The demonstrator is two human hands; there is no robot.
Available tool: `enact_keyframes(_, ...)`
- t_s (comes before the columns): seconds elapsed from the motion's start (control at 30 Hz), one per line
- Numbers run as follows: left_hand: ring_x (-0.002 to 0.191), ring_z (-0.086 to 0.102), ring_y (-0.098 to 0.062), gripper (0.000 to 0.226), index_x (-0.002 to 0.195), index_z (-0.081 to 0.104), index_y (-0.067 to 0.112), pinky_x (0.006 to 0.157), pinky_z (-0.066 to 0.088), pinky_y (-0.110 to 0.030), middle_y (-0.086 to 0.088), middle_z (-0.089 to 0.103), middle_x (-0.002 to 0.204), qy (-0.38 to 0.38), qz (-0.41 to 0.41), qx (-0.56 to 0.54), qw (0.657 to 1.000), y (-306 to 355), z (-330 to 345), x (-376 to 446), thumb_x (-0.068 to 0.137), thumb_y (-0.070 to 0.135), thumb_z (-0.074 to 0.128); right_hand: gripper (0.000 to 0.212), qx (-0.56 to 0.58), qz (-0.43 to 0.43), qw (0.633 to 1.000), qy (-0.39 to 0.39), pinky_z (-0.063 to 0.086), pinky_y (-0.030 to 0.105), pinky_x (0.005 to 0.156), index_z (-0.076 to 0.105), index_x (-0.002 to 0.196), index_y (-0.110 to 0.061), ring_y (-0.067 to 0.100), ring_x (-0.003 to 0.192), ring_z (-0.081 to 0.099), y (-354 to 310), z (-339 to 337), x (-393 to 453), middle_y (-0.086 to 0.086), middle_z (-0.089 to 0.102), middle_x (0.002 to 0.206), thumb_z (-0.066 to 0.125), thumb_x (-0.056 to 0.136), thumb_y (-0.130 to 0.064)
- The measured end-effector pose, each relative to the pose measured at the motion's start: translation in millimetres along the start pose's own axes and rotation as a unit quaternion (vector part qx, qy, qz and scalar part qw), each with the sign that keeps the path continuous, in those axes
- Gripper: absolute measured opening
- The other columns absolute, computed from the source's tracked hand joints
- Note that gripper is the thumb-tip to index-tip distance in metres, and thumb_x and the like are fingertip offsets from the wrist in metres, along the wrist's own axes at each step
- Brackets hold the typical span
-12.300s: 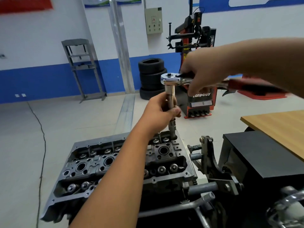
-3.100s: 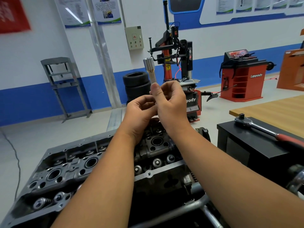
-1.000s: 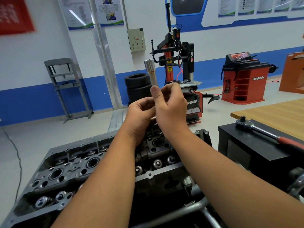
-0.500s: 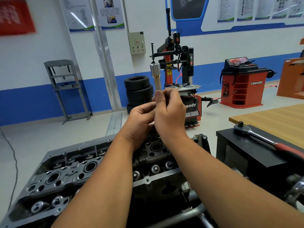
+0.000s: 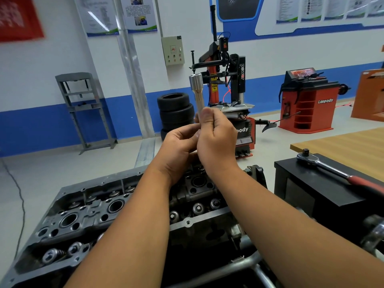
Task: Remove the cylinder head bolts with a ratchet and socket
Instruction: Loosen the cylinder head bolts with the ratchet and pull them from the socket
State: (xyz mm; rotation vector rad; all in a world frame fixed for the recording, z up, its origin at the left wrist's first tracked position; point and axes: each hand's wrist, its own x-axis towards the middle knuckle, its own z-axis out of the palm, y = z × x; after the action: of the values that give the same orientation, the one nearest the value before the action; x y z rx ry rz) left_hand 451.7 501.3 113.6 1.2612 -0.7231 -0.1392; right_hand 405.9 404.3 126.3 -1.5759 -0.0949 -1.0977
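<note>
A long silver socket [image 5: 197,94] stands upright above the cylinder head [image 5: 93,213], wide end up. My right hand [image 5: 216,138] grips its shaft with thumb and curled fingers. My left hand [image 5: 178,146] pinches the lower end just beneath; that end and whatever is in it are hidden by the fingers. The red-handled ratchet [image 5: 332,171] lies apart on the black box [image 5: 311,194] at the right, with no socket on it. The head shows open bores and valve springs below my forearms.
A wooden table [image 5: 342,142] adjoins the black box at the right. Behind the head stand a tyre changer [image 5: 224,80], a stack of tyres [image 5: 174,109] and a red balancer [image 5: 307,100]. Engine stand tubes [image 5: 239,267] cross the lower right.
Earlier the ratchet drove the socket down on the head. Now the ratchet lies on the black box and both hands hold the socket up. Over the last second it has barely moved.
</note>
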Motion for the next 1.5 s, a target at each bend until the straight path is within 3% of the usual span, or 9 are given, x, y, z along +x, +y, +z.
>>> enact_keyframes(0.17,0.092,0.079,-0.022,0.025,0.109,0.076,0.012,0.068,0.061,-0.028,-0.010,0.081,0.104,0.058,0.022,0.027,0.998,-0.7,-1.9,0.3,0.085,0.013,0.081,0.025,-0.004,-0.009,1.000,0.007,0.053,0.034,0.070,0.053,0.085,-0.026,0.002,0.067,0.058,-0.4,0.1,-0.3,-0.011,0.058,0.073,0.068,0.099,-0.041)
enact_keyframes(0.33,0.100,0.078,-0.025,0.027,0.115,0.079,0.015,0.073,0.061,-0.029,-0.012,0.079,0.112,0.025,0.020,0.027,0.999,-2.1,-1.4,-0.2,0.088,0.016,0.080,0.030,-0.006,0.001,1.000,0.012,0.057,0.043,0.077,0.060,0.093,-0.017,0.009,0.073,0.063,0.2,-1.0,0.1,-0.010,0.063,0.080,0.075,0.093,-0.043)
enact_keyframes(0.57,0.093,0.076,-0.019,0.025,0.121,0.077,0.015,0.067,0.060,-0.030,-0.009,0.079,0.108,-0.006,-0.006,-0.001,1.000,0.3,0.0,-0.4,0.105,0.011,0.059,0.037,-0.026,-0.001,0.999,0.020,0.053,0.052,0.078,0.065,0.091,-0.007,0.027,0.085,0.064,4.3,-0.2,2.5,0.004,0.067,0.082,0.049,0.109,-0.035)
enact_keyframes(0.77,0.096,0.077,-0.025,0.024,0.119,0.073,0.009,0.072,0.061,-0.030,-0.012,0.079,0.108,0.030,0.022,0.073,0.997,-3.1,-1.2,1.8,0.096,0.002,0.072,0.024,0.000,0.011,1.000,0.015,0.057,0.040,0.080,0.058,0.094,-0.024,0.006,0.079,0.064,5.0,-0.7,2.5,-0.011,0.064,0.083,0.065,0.099,-0.046)
enact_keyframes(0.87,0.091,0.076,-0.026,0.021,0.116,0.074,0.006,0.070,0.061,-0.030,-0.014,0.079,0.104,0.039,0.018,0.061,0.997,-3.5,-3.7,2.6,0.095,0.002,0.072,0.025,-0.037,-0.010,0.999,0.007,0.055,0.047,0.082,0.062,0.094,-0.019,0.020,0.088,0.066,5.3,0.6,2.6,-0.003,0.068,0.086,0.058,0.104,-0.042)
enact_keyframes(1.0,0.101,0.075,-0.026,0.033,0.131,0.070,0.005,0.073,0.061,-0.031,-0.013,0.077,0.116,-0.014,0.006,0.029,0.999,-3.8,-1.7,2.2,0.100,-0.001,0.064,0.037,-0.042,0.004,0.999,0.017,0.053,0.050,0.084,0.068,0.101,-0.011,0.028,0.095,0.065,6.0,0.7,3.5,0.005,0.070,0.089,0.045,0.110,-0.038)
enact_keyframes(1.2,0.097,0.078,-0.029,0.027,0.111,0.074,0.008,0.075,0.062,-0.033,-0.015,0.079,0.106,0.060,0.032,0.064,0.996,-4.9,-4.6,1.8,0.087,-0.001,0.079,0.024,-0.011,0.007,1.000,0.015,0.057,0.039,0.078,0.057,0.094,-0.024,0.005,0.076,0.064,6.7,0.5,2.6,-0.011,0.064,0.081,0.068,0.098,-0.044)
enact_keyframes(1.33,0.102,0.075,-0.028,0.027,0.123,0.074,0.008,0.076,0.062,-0.033,-0.015,0.077,0.114,-0.018,0.005,0.008,1.000,-4.0,-3.2,1.7,0.100,0.000,0.064,0.024,-0.037,0.002,0.999,0.007,0.053,0.049,0.085,0.061,0.100,-0.017,0.024,0.093,0.064,7.0,0.9,4.2,0.001,0.068,0.093,0.057,0.105,-0.041)
enact_keyframes(1.5,0.105,0.074,-0.027,0.032,0.130,0.069,0.006,0.076,0.062,-0.033,-0.012,0.077,0.118,0.026,0.009,0.043,0.999,-4.1,-2.9,2.1,0.100,-0.003,0.062,0.038,-0.034,0.016,0.999,0.006,0.053,0.051,0.081,0.066,0.098,-0.010,0.026,0.088,0.065,6.7,0.7,4.1,0.005,0.069,0.087,0.042,0.111,-0.037)
